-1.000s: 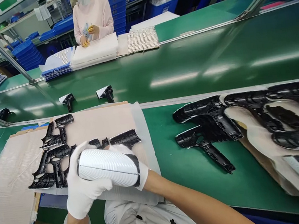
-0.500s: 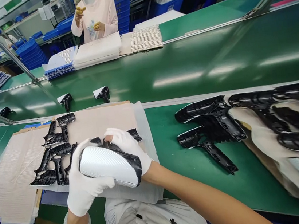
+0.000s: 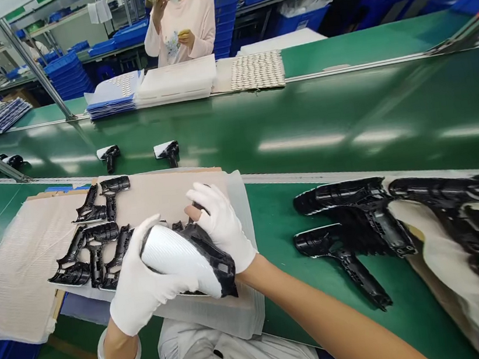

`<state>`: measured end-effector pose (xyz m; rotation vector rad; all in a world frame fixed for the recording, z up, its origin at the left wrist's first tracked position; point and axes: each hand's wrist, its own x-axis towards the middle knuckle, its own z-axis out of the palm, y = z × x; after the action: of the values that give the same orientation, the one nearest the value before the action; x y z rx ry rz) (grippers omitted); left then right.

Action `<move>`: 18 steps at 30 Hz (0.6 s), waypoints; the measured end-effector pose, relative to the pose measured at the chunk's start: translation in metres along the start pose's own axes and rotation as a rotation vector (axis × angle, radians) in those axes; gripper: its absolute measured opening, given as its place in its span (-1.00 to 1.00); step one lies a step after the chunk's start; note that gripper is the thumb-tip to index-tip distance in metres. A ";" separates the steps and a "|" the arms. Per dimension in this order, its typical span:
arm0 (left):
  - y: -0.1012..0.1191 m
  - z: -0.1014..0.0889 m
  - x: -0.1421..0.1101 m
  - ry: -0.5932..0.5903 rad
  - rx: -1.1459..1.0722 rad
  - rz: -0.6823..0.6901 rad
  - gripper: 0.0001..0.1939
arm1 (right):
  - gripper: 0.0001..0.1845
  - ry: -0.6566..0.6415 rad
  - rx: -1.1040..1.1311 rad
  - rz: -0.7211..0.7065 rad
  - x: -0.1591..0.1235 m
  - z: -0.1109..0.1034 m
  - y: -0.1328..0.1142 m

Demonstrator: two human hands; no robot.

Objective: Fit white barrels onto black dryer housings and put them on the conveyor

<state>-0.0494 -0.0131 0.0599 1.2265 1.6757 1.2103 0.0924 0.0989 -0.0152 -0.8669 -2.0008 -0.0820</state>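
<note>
Left hand (image 3: 140, 278) curled around white-and-black housing (image 3: 186, 260).

Head cam only: worn on head, faces forward and down, bench (image 3: 268, 199) close below, conveyor (image 3: 345, 112) beyond.

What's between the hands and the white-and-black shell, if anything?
Only the white gloves, as far as I can see. The left hand holds the shell by its white end, the right hand by its black part.
</note>
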 end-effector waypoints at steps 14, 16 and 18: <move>-0.020 -0.002 0.001 0.077 -0.040 0.112 -0.40 | -0.83 -0.020 0.110 0.136 0.018 -0.005 -0.001; -0.023 -0.001 0.000 0.107 -0.056 0.087 -0.39 | -0.80 0.042 0.086 0.129 0.010 0.004 0.000; -0.025 0.000 0.000 0.126 -0.076 0.086 -0.38 | -0.79 0.047 0.089 0.172 0.006 0.009 0.000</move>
<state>-0.0565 -0.0157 0.0361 1.2086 1.6649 1.4166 0.0840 0.1057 -0.0158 -0.9672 -1.8637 0.0832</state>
